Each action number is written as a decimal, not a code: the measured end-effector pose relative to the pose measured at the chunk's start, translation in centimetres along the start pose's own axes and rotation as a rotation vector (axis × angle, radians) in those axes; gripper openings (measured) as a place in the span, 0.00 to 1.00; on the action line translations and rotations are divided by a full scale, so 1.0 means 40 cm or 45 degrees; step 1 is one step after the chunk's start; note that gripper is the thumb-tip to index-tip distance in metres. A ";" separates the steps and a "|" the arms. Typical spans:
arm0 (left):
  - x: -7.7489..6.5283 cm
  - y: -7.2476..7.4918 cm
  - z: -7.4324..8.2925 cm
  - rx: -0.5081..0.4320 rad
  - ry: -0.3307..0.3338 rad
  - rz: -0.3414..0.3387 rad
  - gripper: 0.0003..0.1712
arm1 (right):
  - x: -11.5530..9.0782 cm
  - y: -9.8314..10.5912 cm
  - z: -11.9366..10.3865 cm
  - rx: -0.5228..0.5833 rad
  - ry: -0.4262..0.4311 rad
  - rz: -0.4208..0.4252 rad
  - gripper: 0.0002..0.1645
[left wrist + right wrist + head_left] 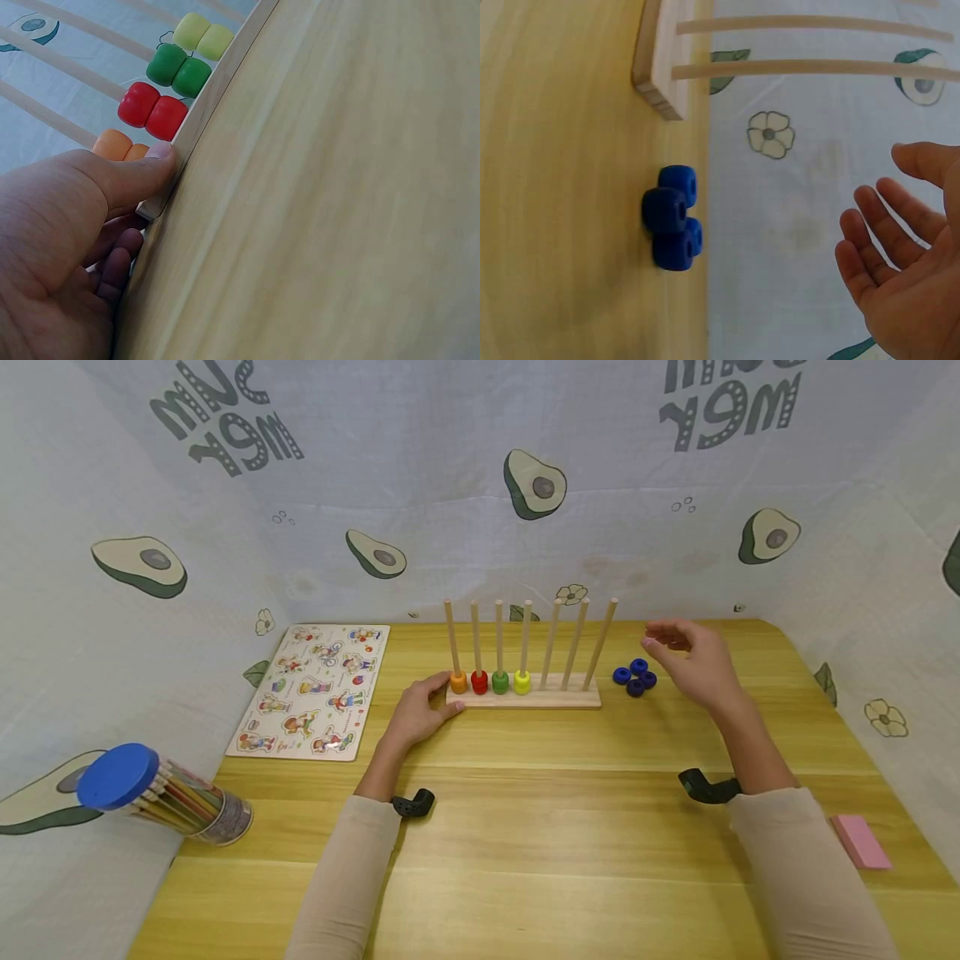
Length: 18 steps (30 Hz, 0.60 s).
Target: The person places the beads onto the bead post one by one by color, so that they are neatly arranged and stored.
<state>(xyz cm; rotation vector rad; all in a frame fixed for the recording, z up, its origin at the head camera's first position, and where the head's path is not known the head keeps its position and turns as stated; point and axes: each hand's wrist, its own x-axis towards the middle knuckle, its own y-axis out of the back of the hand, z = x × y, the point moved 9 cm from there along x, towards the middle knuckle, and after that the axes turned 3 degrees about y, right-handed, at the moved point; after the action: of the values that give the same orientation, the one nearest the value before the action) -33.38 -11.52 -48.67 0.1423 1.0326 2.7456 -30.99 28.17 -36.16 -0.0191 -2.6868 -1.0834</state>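
Observation:
A wooden peg rack (558,699) stands upright at the back middle of the table. Orange beads (458,682), red beads (479,682), green beads (500,682) and yellow beads (522,682) sit low on its left pegs, two to a peg in the left wrist view. The three right pegs are bare. My left hand (420,712) grips the base's left end, thumb along the front. Right of the rack, several blue beads (676,251) in lighter and darker shades lie clustered. Above and beside them hovers my right hand (697,662), holding nothing, fingers relaxed and apart from the beads.
A picture puzzle board (307,693) lies at the back left. Nearer on the left stands a clear tub of pencils (180,797) with a blue lid. A pink block (861,842) rests near the right edge. Printed cloth (450,485) hangs around the table.

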 end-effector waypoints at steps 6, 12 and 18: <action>-0.002 0.001 0.004 0.005 -0.010 0.000 0.40 | -0.010 -0.032 0.078 -0.048 -0.036 -0.045 0.33; -0.005 0.003 0.006 0.006 -0.005 0.004 0.40 | -0.022 -0.047 0.107 -0.056 -0.043 -0.062 0.32; -0.004 0.001 0.001 0.002 0.011 0.003 0.39 | -0.038 -0.070 0.132 -0.041 -0.034 -0.096 0.30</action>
<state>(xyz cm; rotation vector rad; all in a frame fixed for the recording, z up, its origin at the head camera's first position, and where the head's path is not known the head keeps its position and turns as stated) -33.23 -11.55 -48.64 0.1322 1.0376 2.7497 -30.96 29.89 -42.08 0.0627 -2.7135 -1.1560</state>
